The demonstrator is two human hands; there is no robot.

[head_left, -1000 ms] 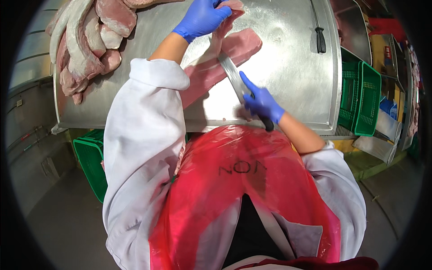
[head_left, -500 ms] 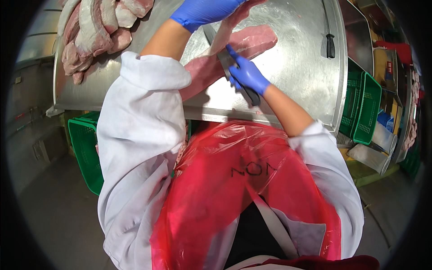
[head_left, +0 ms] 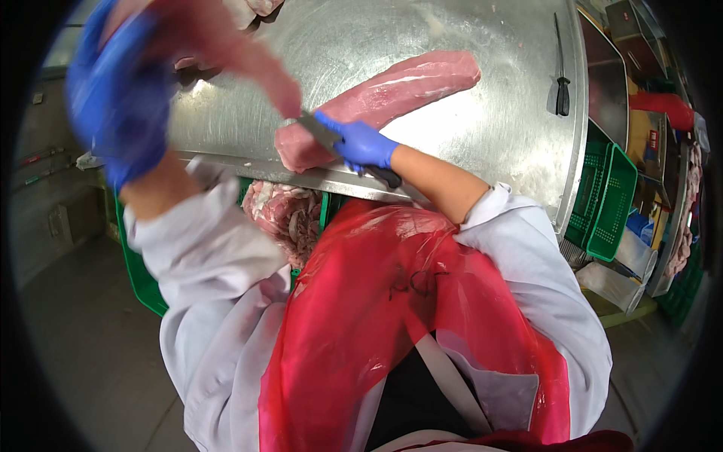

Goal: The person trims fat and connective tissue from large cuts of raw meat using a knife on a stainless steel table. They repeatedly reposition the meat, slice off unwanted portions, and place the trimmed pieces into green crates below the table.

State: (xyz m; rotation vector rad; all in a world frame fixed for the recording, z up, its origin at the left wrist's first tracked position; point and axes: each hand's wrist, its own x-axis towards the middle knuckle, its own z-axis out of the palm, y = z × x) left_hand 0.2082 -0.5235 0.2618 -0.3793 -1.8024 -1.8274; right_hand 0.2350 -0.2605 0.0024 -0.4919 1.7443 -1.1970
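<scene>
My left hand, in a blue glove and smeared by motion, is raised over the table's left edge. It grips a floppy strip of pink meat whose tail hangs to the right. My right hand, also blue-gloved, is closed round the dark handle of a knife, its index finger along the blade. The knife tip points up and left, close to the strip's tail. Beneath and beyond the blade, a long trimmed piece of meat, like a pork loin, lies slanted on the metal table.
A sharpening steel with a black handle lies at the table's right. Below the left front edge, a green crate holds meat trimmings. More green crates stand at the right. Other meat pieces show partly at the far left.
My left hand has swung left and toward me, carrying the strip off the long piece, which stays on the table. My right hand has shifted left and slightly nearer with the knife.
</scene>
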